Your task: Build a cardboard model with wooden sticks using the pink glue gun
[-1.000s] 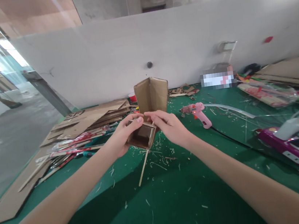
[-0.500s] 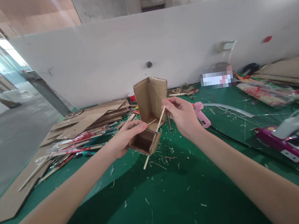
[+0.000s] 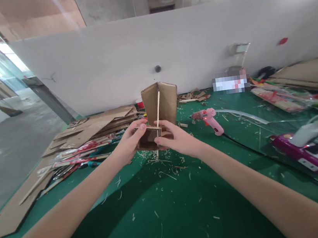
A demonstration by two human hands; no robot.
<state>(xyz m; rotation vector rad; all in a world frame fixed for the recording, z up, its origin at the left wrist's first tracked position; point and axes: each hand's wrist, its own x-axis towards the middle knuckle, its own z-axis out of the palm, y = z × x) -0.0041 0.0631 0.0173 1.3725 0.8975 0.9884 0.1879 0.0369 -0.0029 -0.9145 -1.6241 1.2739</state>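
Observation:
A small open cardboard box (image 3: 148, 139) is held between both hands over the green table. My left hand (image 3: 129, 143) grips its left side, thumb along the top edge. At the right side, my right hand (image 3: 173, 137) closes on the box with thumb and fingers. A thin wooden stick (image 3: 158, 109) passes through the box near the right hand, its upper end sticking up and its lower end showing below. Behind stands a taller folded cardboard piece (image 3: 168, 98), partly covered by the stick and hands.
A pink hot glue gun (image 3: 212, 121) lies right of the hands, its cable running toward a purple power strip (image 3: 307, 154). Stacked cardboard sheets (image 3: 101, 124) and wrapped sticks (image 3: 84, 150) lie left. Wood shavings litter the green table (image 3: 185, 205). A white panel (image 3: 104, 60) rises behind.
My right hand has moved left and down, from the stick's upper end onto the box. The box has turned more level, and the stick stands more upright. The glue gun is now fully uncovered.

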